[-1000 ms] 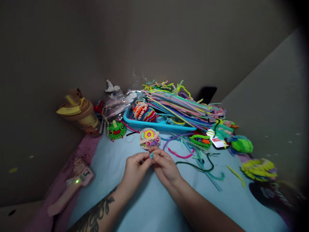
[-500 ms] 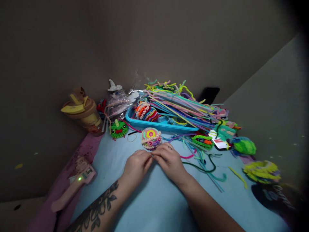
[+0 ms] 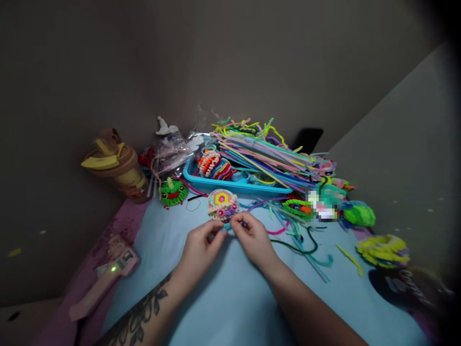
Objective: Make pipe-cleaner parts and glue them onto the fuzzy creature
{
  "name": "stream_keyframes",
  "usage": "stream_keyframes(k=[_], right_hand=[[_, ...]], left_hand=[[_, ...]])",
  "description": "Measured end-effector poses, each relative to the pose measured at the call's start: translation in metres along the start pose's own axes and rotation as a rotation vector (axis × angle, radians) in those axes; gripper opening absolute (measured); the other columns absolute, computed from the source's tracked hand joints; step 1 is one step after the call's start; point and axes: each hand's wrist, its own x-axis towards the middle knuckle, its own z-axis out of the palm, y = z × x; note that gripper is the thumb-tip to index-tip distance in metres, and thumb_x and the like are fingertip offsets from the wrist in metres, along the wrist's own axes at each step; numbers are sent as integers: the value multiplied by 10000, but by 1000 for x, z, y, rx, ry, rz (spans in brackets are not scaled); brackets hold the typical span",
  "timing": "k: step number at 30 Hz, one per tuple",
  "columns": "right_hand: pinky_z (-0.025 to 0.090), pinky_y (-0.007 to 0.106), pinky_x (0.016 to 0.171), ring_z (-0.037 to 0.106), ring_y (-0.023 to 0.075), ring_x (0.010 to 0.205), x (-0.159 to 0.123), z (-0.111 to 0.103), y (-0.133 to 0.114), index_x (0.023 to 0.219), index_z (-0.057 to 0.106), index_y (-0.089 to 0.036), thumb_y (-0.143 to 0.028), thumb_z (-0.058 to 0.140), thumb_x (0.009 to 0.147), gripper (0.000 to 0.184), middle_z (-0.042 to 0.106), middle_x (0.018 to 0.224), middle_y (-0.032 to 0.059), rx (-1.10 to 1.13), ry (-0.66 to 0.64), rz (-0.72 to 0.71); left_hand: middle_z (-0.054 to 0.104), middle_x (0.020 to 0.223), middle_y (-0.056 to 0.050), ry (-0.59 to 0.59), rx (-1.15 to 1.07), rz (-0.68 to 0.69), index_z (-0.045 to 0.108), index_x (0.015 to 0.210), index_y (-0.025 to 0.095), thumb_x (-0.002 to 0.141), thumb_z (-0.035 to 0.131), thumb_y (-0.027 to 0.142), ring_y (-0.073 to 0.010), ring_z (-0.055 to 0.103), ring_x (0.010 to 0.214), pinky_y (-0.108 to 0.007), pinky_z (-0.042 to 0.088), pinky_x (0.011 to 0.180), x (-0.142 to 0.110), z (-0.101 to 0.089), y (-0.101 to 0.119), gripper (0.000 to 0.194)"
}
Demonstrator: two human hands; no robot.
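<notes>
Thumb and fingers of my left hand point(image 3: 200, 244) pinch one side of a small teal pipe cleaner piece point(image 3: 226, 226). My right hand point(image 3: 254, 238) is closed at the piece's other side, its fingertips almost meeting the left ones. Much of the piece is hidden by the fingers. Just beyond the fingertips sits a round pipe cleaner figure point(image 3: 221, 201) in pink, yellow and cream, with beads on its front. To its left lies a green pipe cleaner figure point(image 3: 174, 192) with eyes and a red mouth.
A blue tray point(image 3: 234, 185) at the back holds many coloured pipe cleaners point(image 3: 266, 156). At left are a brown tumbler point(image 3: 122, 168) and a pink glue gun point(image 3: 104, 281) with a green light. Loose stems point(image 3: 306, 250) and a yellow bundle point(image 3: 383, 251) lie at right.
My fingertips have parted slightly, so the teal piece now shows between them. The whole scene has shifted a little left in view.
</notes>
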Motion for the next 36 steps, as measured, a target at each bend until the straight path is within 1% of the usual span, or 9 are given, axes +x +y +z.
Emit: stream_keyframes(k=[5, 9, 12, 23, 25, 28, 31, 33, 36], right_hand=[[458, 235, 586, 578, 160, 700, -1, -1, -1, 744, 599, -189, -221, 529, 824, 110, 606, 733, 20, -77, -40, -55], [448, 251, 627, 588, 162, 709, 0, -4, -1, 760, 627, -198, -185, 534, 827, 115, 627, 739, 16, -153, -72, -114], [446, 261, 655, 592, 163, 716, 1, -6, -2, 776, 646, -206, -168, 544, 824, 119, 642, 748, 14, -180, -106, -142], [440, 269, 679, 588, 166, 740, 0, -4, -2, 777, 640, -196, -140, 525, 818, 134, 635, 758, 29, -186, -151, -205], [439, 265, 668, 582, 164, 738, 0, -2, -2, 756, 625, -193, -162, 530, 816, 118, 626, 754, 28, -147, -143, -165], [421, 235, 552, 542, 134, 609, -2, 1, 0, 744, 584, -185, -246, 544, 817, 103, 584, 680, 6, 10, -103, 26], [361, 207, 438, 455, 98, 470, -3, 4, 2, 784, 563, -181, -340, 562, 802, 160, 529, 595, -29, 195, -87, 221], [355, 201, 436, 447, 93, 469, -3, 6, 3, 787, 564, -181, -355, 576, 790, 175, 525, 595, -33, 243, -85, 243], [396, 209, 506, 496, 110, 559, -2, 5, 2, 743, 578, -182, -311, 590, 775, 133, 549, 643, -18, 206, -75, 164]], left_hand=[[722, 841, -52, 100, -148, -61, 677, 887, 160, 789, 597, 246, -165, 657, 734, -244, 518, 638, 3, -1, 1, 153], [717, 927, -62, 92, -123, 49, 689, 945, 179, 801, 587, 197, -171, 657, 834, -261, 519, 721, 3, -4, -1, 177], [714, 884, -55, 84, -83, 117, 697, 893, 182, 808, 580, 180, -163, 653, 814, -259, 514, 723, 3, -6, -2, 145], [705, 813, -38, 62, -125, 15, 694, 803, 174, 787, 586, 189, -154, 636, 755, -254, 493, 699, 5, -7, 2, 110], [701, 806, -39, 69, -203, -55, 690, 824, 170, 772, 602, 212, -152, 630, 734, -253, 490, 677, 5, -6, 3, 111], [691, 799, -30, 80, -413, -203, 659, 935, 161, 694, 679, 228, -142, 619, 700, -240, 486, 642, 7, -3, 3, 251], [670, 722, -20, 38, -559, -285, 657, 846, 141, 651, 710, 245, -129, 594, 644, -227, 463, 608, 8, 0, 4, 227], [656, 671, -17, 12, -569, -307, 661, 747, 134, 671, 689, 266, -121, 569, 607, -222, 441, 585, 8, 0, 4, 155], [642, 656, -10, 27, -518, -304, 667, 729, 134, 682, 674, 275, -116, 542, 593, -219, 421, 570, 7, 0, 5, 149]])
